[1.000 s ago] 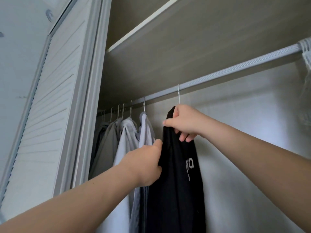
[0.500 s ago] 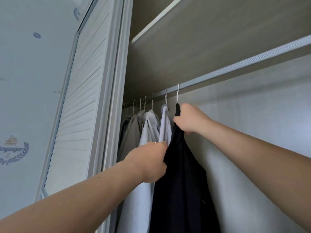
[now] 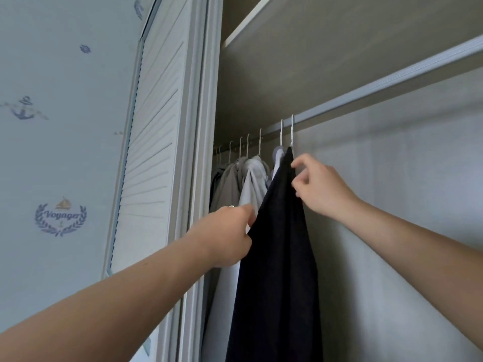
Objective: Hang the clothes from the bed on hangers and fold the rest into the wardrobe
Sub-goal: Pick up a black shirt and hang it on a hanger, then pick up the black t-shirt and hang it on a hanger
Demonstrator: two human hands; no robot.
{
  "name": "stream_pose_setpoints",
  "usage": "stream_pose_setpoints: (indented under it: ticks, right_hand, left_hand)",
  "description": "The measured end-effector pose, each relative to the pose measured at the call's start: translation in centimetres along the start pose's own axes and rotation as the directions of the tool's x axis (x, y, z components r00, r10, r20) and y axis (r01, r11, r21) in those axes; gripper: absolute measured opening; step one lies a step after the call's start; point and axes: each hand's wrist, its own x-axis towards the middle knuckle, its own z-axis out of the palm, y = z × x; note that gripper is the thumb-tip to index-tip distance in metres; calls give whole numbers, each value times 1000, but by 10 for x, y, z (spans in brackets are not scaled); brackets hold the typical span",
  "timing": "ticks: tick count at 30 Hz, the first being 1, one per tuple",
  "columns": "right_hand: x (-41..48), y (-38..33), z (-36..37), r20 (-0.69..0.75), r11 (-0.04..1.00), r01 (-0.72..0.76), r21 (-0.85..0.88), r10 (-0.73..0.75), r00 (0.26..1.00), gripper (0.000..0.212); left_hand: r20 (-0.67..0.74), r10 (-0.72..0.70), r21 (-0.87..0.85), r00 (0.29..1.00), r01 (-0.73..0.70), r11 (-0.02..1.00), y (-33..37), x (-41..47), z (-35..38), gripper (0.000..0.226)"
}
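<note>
One open wardrobe fills the right side of the view, with its pale back panel behind the clothes. To its left is a wall papered with small nautical prints, then a white louvred door slid aside. A shelf spans the top of the wardrobe, and a pale rail runs just beneath it.

From the rail hangs a long black garment, the rightmost piece in the row and just beside several grey and white garments bunched to its left.

Both hands are raised to the black garment. The left hand has its fingers curled into the fabric's left edge and grips it partway down. The right hand sits at the garment's right shoulder with fingers loosely bent and fingertips against the cloth; whether it pinches the fabric or only touches it cannot be told.

White hanger hooks line the rail. A ring shows on the left hand.
</note>
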Motion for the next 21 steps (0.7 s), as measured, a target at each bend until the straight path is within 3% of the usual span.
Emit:
stream_pose_setpoints:
  ticks: [5,10,16,21]
  right_hand:
    - [-55,-26,12,17,984,169,51,-171,985,49]
    - [-120,-92,34,174,944,325,53,-330,928,66]
    - [-223,-217,69,331,887,430,171,-463,822,70]
    - [-324,-335,83,430,800,446,401,-594,680,72]
  left_hand:
    - [-62,-21,76,998,26,997,-23,-58,-17,19]
    - [-135,-78,201,988,105,974,-58,-160,-42,25]
    - [-127,-325,334,937,349,876,-91,-332,-86,46]
    - [-114,-539,442,835,528,725,-92,-497,-133,72]
